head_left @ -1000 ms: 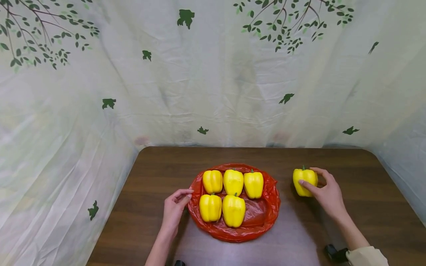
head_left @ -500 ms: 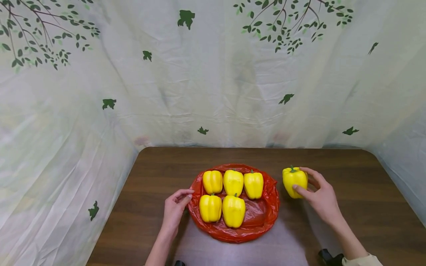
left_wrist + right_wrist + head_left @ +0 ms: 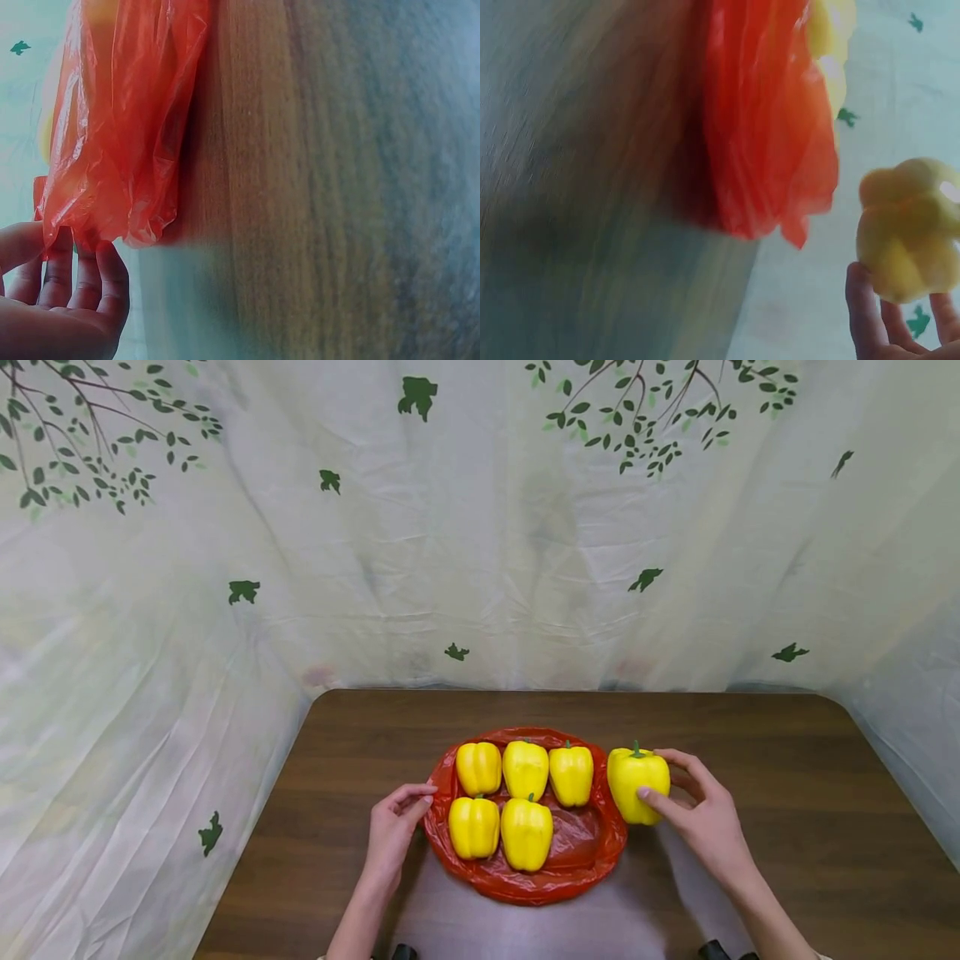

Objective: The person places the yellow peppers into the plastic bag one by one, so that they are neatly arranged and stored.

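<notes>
A red plastic bag [image 3: 536, 892] lies on the table with its mouth rolled open into a round rim. Inside it sit several yellow bell peppers [image 3: 527, 835], three along the back and two in front; its front right part shows bare red plastic. My left hand [image 3: 395, 831] pinches the bag's left edge between thumb and fingers, as the left wrist view shows on the crinkled film [image 3: 124, 142]. My right hand [image 3: 708, 827] grips another yellow bell pepper [image 3: 636, 781], green stem up, raised beside the bag and overlapping its right rim in the head view.
The brown wooden table [image 3: 810, 777] extends on both sides of the bag. Behind it hangs a pale curtain [image 3: 510, 568] printed with leaves and branches. Dark wrist devices [image 3: 714, 950] show at the bottom edge.
My right hand has carried its yellow bell pepper leftward from the table's right side to the bag's right rim. My left hand has stayed at the bag's left edge.
</notes>
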The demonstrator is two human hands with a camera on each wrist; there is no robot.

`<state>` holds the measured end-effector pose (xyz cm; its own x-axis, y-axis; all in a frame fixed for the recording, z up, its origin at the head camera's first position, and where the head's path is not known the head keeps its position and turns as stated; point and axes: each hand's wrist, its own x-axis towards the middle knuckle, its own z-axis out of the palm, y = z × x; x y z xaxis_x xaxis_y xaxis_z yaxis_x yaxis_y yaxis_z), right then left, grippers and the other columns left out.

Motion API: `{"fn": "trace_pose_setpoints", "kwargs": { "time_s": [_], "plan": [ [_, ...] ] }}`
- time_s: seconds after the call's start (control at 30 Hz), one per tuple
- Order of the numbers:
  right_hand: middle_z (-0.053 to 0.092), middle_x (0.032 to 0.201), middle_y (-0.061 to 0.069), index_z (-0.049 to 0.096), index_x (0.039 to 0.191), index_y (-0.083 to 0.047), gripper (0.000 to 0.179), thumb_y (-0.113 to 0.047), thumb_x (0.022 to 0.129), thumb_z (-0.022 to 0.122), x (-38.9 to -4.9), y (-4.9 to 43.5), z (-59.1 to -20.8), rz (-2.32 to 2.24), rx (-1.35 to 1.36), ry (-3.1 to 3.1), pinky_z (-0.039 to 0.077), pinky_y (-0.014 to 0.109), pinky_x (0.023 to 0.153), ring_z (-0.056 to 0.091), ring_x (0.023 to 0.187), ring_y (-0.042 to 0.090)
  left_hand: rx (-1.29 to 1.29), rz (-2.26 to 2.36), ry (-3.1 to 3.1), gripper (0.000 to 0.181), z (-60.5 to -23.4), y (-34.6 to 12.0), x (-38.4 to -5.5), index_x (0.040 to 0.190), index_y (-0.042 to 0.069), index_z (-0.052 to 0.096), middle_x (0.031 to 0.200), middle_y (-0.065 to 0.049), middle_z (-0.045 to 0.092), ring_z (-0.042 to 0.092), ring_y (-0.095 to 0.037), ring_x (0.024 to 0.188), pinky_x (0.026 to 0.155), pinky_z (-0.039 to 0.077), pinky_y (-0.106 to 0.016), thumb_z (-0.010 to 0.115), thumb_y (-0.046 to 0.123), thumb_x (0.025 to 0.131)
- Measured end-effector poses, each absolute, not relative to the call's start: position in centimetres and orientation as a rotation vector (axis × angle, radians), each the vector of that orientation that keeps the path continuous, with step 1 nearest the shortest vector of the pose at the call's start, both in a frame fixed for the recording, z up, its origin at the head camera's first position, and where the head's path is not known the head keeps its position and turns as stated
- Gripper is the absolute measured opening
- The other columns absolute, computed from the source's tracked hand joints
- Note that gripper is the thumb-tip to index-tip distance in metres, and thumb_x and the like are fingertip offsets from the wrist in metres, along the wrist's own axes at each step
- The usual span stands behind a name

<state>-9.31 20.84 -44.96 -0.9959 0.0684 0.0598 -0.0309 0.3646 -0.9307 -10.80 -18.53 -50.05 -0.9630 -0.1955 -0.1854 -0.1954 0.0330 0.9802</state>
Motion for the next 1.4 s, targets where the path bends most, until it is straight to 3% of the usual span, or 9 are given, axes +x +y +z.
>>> {"fn": "trace_pose_setpoints", "kwargs": {
  "time_s": [0.3,0.53,0.77,1.0,1.2,1.4],
  "plan": [
    [0.051,0.134,0.004,0.052,0.134,-0.016,0.053,-0.029,0.088,0.075,-8.5,18.5,-44.9,1.856,0.061,-2.503,0.054,0.027,0.081,0.055,0.112,0.028,0.427,-2.152,-2.247,0.02,-50.1,-18.6,-10.8,0.113,0.002,0.071,0.117,-0.013,0.064,0.061,-0.025,0.101,0.084,0.052,-0.023,0.064,0.007,0.095],
    [0.051,0.134,0.006,0.053,0.131,-0.019,0.059,-0.036,0.081,0.081,-7.9,16.9,-45.4,1.853,0.02,-2.602,0.055,0.034,0.084,0.055,0.117,0.032,0.417,-2.143,-2.241,0.02,-50.0,-18.5,-10.7,0.112,0.001,0.071,0.114,-0.013,0.065,0.062,-0.022,0.097,0.083,0.052,-0.023,0.064,0.006,0.094],
    [0.052,0.132,0.0,0.054,0.128,-0.028,0.062,-0.04,0.075,0.085,-7.5,15.6,-46.2,1.797,-0.025,-2.682,0.053,0.037,0.087,0.054,0.12,0.029,0.412,-2.143,-2.23,0.02,-49.9,-18.4,-10.7,0.111,0.0,0.071,0.11,-0.014,0.066,0.063,-0.021,0.092,0.082,0.053,-0.025,0.065,0.006,0.093],
    [0.057,0.128,0.007,0.057,0.126,-0.022,0.061,-0.032,0.074,0.087,-7.6,15.1,-46.8,1.671,-0.073,-2.802,0.056,0.037,0.08,0.058,0.111,0.028,0.41,-2.135,-2.249,0.019,-50.0,-18.4,-10.7,0.111,0.0,0.071,0.11,-0.014,0.066,0.063,-0.021,0.092,0.082,0.053,-0.025,0.065,0.006,0.093],
    [0.059,0.124,0.004,0.061,0.123,-0.021,0.058,-0.027,0.073,0.088,-7.4,14.9,-47.0,1.5,-0.063,-2.92,0.056,0.037,0.08,0.058,0.105,0.024,0.403,-2.131,-2.274,0.019,-50.1,-18.5,-10.8,0.111,0.0,0.071,0.11,-0.014,0.065,0.062,-0.023,0.094,0.081,0.053,-0.024,0.064,0.006,0.094],
    [0.06,0.122,0.004,0.062,0.122,-0.018,0.061,-0.035,0.07,0.089,-7.7,14.7,-47.2,1.345,-0.055,-3.046,0.057,0.041,0.078,0.057,0.099,0.022,0.402,-2.126,-2.287,0.02,-50.0,-18.5,-10.8,0.112,0.002,0.071,0.113,-0.013,0.064,0.061,-0.025,0.097,0.083,0.052,-0.023,0.064,0.008,0.094]
  ]
}}
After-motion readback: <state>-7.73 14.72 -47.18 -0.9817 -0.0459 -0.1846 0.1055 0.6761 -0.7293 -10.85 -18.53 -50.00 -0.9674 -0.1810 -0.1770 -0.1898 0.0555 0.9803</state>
